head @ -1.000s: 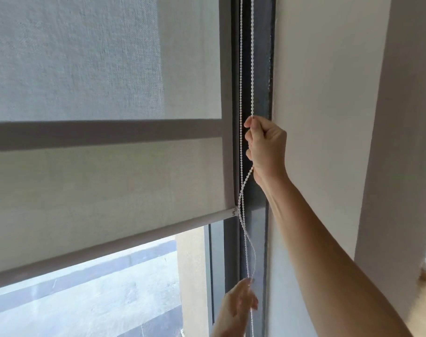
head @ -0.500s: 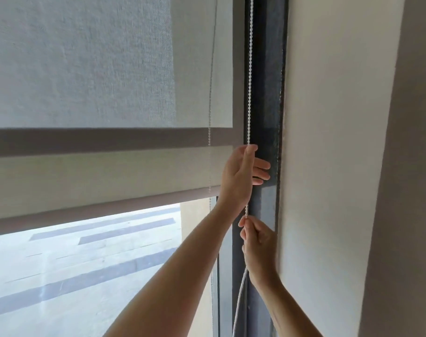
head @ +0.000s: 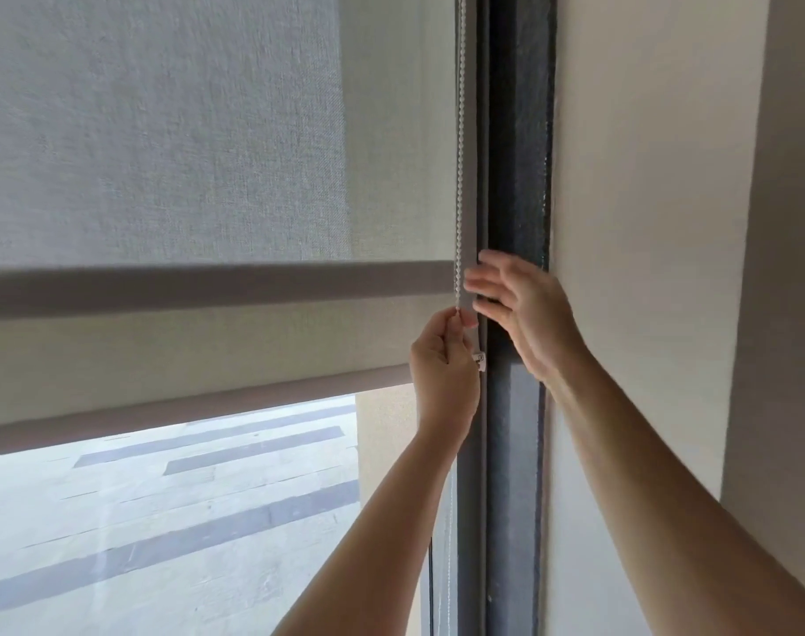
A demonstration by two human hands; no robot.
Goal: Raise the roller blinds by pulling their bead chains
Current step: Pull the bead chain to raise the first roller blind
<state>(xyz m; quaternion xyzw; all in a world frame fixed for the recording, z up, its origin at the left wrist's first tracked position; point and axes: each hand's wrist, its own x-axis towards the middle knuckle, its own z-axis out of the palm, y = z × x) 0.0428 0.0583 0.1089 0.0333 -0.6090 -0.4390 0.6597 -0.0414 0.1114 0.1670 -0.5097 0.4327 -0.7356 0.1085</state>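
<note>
A grey fabric roller blind (head: pixel 171 130) covers the upper window; its bottom bar (head: pixel 185 408) slants across the left half. A white bead chain (head: pixel 460 153) hangs straight down the blind's right edge. My left hand (head: pixel 444 374) is pinched shut on the chain just below the window's horizontal crossbar. My right hand (head: pixel 524 309) is beside the chain, a little higher, fingers spread and empty, in front of the dark window frame. A slack part of the chain (head: pixel 449 543) hangs below my left forearm.
The dark vertical window frame (head: pixel 515 153) stands right of the chain. A beige wall (head: pixel 644 222) fills the right side, with a projecting corner (head: pixel 754 268). Below the blind, bare glass shows pavement outside (head: pixel 162 521). A small white end clip (head: pixel 481 360) sits by my left hand.
My right hand has let go of the chain and risen, now open beside it. My left hand has closed on the chain. The blind's bottom bar sits higher than a second ago.
</note>
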